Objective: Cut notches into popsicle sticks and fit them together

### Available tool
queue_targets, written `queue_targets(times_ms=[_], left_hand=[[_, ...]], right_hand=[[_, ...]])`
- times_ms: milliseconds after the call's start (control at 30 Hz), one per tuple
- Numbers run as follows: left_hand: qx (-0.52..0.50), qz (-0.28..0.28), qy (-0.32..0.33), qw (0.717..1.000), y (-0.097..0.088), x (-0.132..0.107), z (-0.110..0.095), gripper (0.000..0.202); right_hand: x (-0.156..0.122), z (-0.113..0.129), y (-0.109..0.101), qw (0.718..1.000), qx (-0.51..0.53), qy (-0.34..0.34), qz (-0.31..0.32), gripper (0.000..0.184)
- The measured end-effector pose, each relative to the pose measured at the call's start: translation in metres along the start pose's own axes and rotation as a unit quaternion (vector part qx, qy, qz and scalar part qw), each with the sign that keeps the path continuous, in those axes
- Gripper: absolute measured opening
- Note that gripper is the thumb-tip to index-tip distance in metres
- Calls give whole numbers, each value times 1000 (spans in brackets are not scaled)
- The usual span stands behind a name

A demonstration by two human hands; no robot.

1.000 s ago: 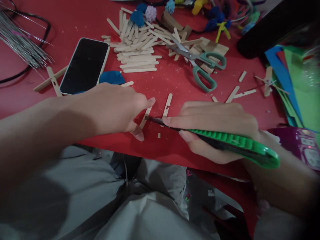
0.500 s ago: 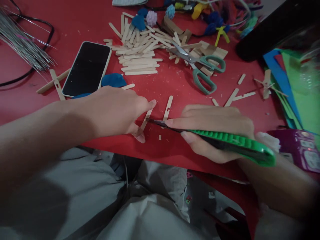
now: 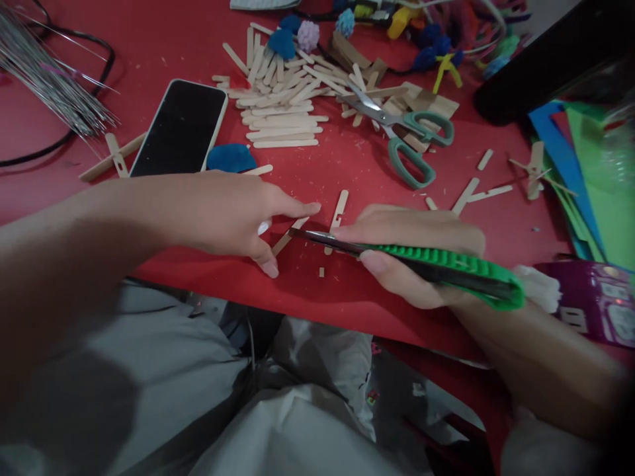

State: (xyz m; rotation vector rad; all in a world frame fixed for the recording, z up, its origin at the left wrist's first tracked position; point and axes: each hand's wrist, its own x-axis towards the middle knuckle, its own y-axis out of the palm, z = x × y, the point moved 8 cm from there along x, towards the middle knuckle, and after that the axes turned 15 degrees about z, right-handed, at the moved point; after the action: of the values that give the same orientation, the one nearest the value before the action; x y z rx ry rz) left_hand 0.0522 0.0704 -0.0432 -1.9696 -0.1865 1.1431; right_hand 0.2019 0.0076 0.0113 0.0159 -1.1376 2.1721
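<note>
My left hand (image 3: 223, 208) pins a slanted wooden craft stick (image 3: 284, 242) to the red table, index finger at its far end and thumb at its near end. In my right hand (image 3: 417, 228) is a green utility knife (image 3: 461, 268), gripped with the blade pointing left. The blade tip meets the craft stick between my left finger and thumb; how deep it sits cannot be seen. Beside the blade lies a notched craft stick (image 3: 339, 208), partly behind my right fingertips. A tiny cut chip (image 3: 321, 272) rests nearer the table edge.
Scissors (image 3: 397, 125) with green handles lie beyond my right hand, near a pile of craft sticks (image 3: 282, 122). A phone (image 3: 181, 129) is behind my left wrist. Metal wires (image 3: 54, 79) lie far left, coloured sheets (image 3: 570, 172) and a purple object (image 3: 590, 297) on the right.
The craft stick under my left hand has turned to a flatter slant, with my index finger further right. My right hand and the knife have shifted slightly, blade still at the stick.
</note>
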Motion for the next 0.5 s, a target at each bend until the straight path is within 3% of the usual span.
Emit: queue_targets(times_ms=[100, 267, 500], left_hand=[[-10, 42, 13, 999, 5, 1, -6, 85], [-22, 42, 29, 998, 3, -4, -9, 76], [20, -58, -25, 998, -14, -14, 15, 58]], right_hand=[[1, -1, 0, 1000, -8, -8, -1, 24], [-1, 0, -1, 1000, -14, -6, 5, 28], [-3, 7, -1, 999, -16, -34, -4, 30]])
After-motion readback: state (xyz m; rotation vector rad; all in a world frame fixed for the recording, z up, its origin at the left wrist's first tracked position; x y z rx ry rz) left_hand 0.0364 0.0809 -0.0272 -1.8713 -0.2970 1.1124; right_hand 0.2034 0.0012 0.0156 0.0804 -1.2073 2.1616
